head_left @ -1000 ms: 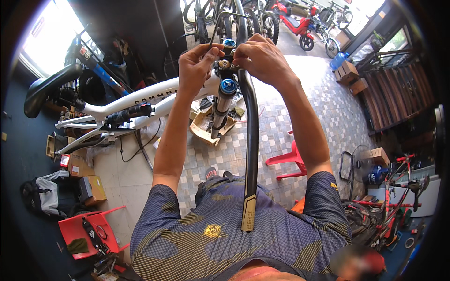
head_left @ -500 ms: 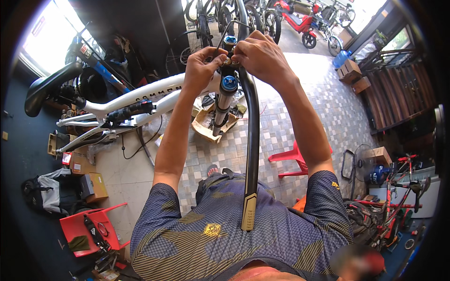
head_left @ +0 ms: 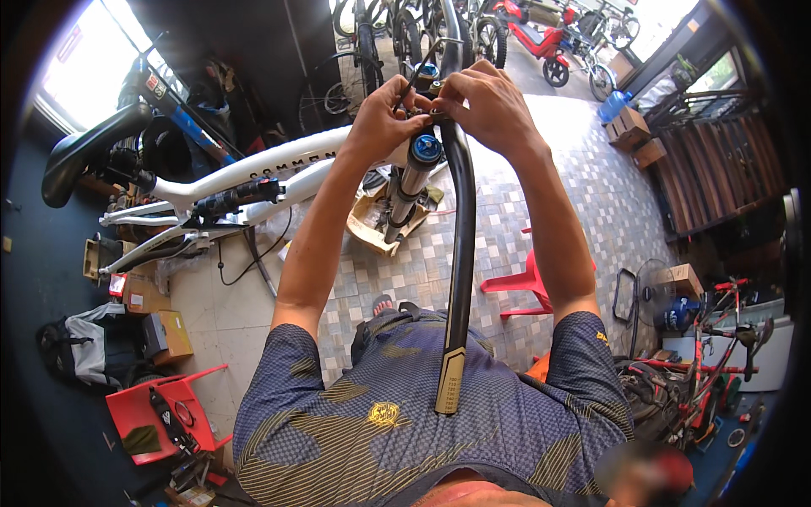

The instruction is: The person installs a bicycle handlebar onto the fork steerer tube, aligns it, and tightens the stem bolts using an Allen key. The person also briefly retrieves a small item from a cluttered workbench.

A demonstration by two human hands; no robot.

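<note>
1 handlebar [head_left: 463,211], worked on at its clamp [head_left: 437,87]

The step in hand looks like adjusting small parts at the clamp; the next move seems to call for a steady bar and fine fingertip control. The left hand [head_left: 389,120] curls its fingers around 1 thin bent rod [head_left: 416,78], left of the clamp. The right hand [head_left: 490,110] brings its fingertips together at the clamp; whether they pinch a small part is hidden. The handlebar runs from far to near, right of the fork [head_left: 410,188], its near end over the shirt [head_left: 380,372].

Counted: 1 white bike frame [head_left: 220,184], 1 black saddle [head_left: 76,169], 2 blue caps [head_left: 427,147], 2 red chairs [head_left: 530,277] (1 near left, 1 right) and 1 red scooter [head_left: 539,42], far right. The far bikes [head_left: 407,35] overlap too much to count.
</note>
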